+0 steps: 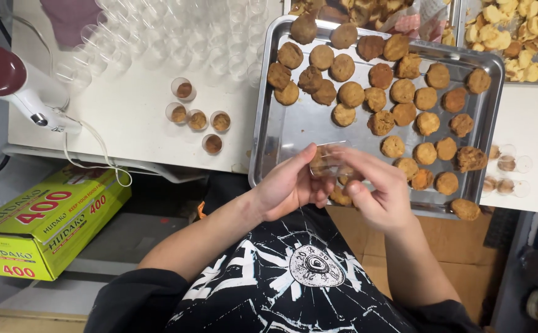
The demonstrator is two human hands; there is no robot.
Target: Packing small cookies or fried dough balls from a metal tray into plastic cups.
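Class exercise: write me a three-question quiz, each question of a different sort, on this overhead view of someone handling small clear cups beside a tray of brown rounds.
1. True or false: both hands hold one small clear cup over the metal tray.
2. How many filled cups stand grouped on the white table left of the tray? A) two B) five C) nine
3. Fill in: the box at lower left is yellow-____.

Key
1. True: left hand and right hand meet on it.
2. B
3. green
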